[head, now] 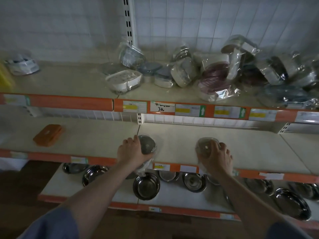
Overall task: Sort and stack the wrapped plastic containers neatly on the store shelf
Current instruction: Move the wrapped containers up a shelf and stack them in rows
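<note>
On the middle shelf (181, 140), my left hand (132, 152) grips a grey round wrapped container (147, 144) near the front edge. To its right, my right hand (216, 157) grips a beige-grey wrapped container (204, 146) that also sits on this shelf. The upper shelf (69, 80) carries a loose heap of several wrapped containers (214, 73), white, maroon, grey and blue, tilted against each other. A white wrapped container (123, 81) lies at the left end of that heap.
An orange box (49, 135) lies on the middle shelf at the left. A white wrapped pack (23, 64) sits far left on the upper shelf. Several steel bowls (146, 186) fill the bottom shelf. Orange price rails (69, 102) edge each shelf.
</note>
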`<action>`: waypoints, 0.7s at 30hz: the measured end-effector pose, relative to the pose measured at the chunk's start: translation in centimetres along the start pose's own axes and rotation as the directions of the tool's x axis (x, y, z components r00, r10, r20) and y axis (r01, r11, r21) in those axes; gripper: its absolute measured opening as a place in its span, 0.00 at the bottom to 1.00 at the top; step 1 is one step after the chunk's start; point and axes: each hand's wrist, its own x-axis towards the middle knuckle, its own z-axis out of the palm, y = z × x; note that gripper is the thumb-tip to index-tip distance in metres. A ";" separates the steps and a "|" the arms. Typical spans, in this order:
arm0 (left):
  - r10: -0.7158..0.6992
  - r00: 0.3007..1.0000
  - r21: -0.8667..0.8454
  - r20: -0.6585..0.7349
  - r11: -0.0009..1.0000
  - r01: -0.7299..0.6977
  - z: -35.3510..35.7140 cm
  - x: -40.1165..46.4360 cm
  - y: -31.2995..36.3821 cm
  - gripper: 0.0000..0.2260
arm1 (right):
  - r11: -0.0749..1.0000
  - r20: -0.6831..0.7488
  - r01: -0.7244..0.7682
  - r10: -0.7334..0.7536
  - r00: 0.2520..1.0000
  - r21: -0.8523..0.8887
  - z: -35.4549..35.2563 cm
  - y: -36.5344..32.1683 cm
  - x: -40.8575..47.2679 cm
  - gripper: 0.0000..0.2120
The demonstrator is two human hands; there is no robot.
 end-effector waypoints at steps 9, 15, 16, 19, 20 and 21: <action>-0.067 0.996 -0.127 0.063 0.989 0.075 4.3 6.0 -0.9 0.39 | 0.999 0.051 -0.053 0.053 0.997 -0.008 6.2 -1.4 2.7 0.29; -0.138 0.989 -0.177 0.050 0.974 0.145 9.7 10.6 0.0 0.36 | 1.000 0.074 0.015 -0.016 0.997 0.015 12.5 -1.7 6.8 0.29; -0.150 0.988 -0.181 0.045 0.971 0.156 10.8 11.4 0.2 0.36 | 0.999 0.071 0.036 -0.037 0.997 0.020 13.7 -1.8 7.6 0.29; -0.177 0.984 -0.174 0.016 0.969 0.177 14.0 13.7 0.5 0.37 | 0.995 0.057 0.091 -0.094 0.994 0.044 17.2 -2.2 9.9 0.30; -0.179 0.984 -0.169 -0.001 0.970 0.176 15.0 14.4 0.6 0.37 | 0.993 0.056 0.109 -0.112 0.992 0.048 18.4 -2.3 10.6 0.30; -0.181 0.983 -0.165 -0.020 0.970 0.176 16.0 15.2 0.7 0.36 | 0.990 0.056 0.129 -0.131 0.990 0.050 19.4 -2.4 11.2 0.30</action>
